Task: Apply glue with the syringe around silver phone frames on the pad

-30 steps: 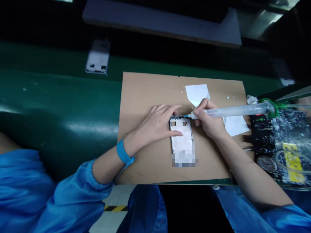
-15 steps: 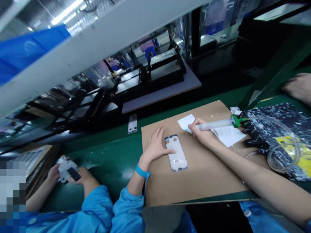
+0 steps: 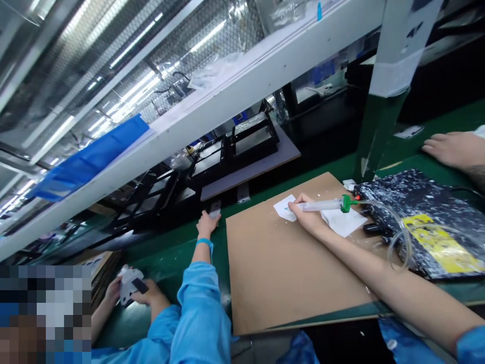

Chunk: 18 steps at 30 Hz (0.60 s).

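Note:
My left hand is stretched out past the cardboard's left corner, its fingers closed on the near end of a pale phone frame over the dark strip behind the green bench. A second phone frame lies on that strip farther right. My right hand grips a clear dispensing syringe with a green cap and a thin hose. Its tip is at a small white paper bearing a bluish mark. Under my right hand and forearm spreads the brown cardboard sheet, with another white paper on it.
Right of the cardboard, a speckled black machine with a yellow label carries the looped hose. A green post rises behind it. A co-worker's hand rests at far right. At left, another co-worker holds a white part. A shelf beam crosses above.
The phone frame that lay on the cardboard is gone from there. My left hand has moved from it to the strip at the back left. My right hand stays on the syringe; the view has tilted up.

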Tool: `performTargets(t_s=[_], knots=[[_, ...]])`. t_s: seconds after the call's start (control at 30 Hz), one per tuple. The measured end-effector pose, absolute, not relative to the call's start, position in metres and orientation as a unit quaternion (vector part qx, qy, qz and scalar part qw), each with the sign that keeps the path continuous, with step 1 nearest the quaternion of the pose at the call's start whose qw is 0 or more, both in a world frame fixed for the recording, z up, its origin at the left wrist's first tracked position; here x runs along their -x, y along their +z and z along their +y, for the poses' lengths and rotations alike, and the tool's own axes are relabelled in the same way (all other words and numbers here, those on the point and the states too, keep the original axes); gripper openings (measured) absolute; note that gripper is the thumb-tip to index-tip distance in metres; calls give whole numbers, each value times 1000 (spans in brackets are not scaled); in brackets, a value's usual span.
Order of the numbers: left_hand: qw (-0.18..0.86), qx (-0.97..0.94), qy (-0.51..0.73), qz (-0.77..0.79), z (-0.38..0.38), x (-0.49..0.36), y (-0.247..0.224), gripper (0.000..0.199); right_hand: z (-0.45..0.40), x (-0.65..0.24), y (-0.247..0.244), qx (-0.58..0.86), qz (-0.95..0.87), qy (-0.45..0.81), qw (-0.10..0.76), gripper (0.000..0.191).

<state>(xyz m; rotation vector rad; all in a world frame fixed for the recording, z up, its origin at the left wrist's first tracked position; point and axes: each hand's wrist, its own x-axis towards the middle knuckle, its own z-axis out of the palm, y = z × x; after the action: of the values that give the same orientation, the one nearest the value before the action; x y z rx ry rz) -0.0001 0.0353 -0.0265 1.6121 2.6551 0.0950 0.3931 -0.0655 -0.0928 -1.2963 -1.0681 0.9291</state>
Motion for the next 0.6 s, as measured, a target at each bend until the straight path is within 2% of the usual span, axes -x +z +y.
performTargets(t_s=[0.07, 0.2, 0.3, 0.4, 0.6], knots=[[14, -513, 33, 858, 34, 15, -12, 57, -58, -399, -95, 566, -450, 393, 569, 34], [0, -527, 57, 848, 25, 37, 22, 79, -48, -411, -99, 590, -452, 400, 536, 31], [19, -580, 84, 810, 3, 35, 32, 75, -46, -414, -103, 589, -467, 410, 516, 31], [69, -649, 104, 751, -34, 10, 15, 67, -49, -413, -107, 584, -484, 416, 502, 31], [183, -773, 82, 602, -103, -54, -43, 79, -54, -409, -111, 580, -520, 418, 468, 28]])
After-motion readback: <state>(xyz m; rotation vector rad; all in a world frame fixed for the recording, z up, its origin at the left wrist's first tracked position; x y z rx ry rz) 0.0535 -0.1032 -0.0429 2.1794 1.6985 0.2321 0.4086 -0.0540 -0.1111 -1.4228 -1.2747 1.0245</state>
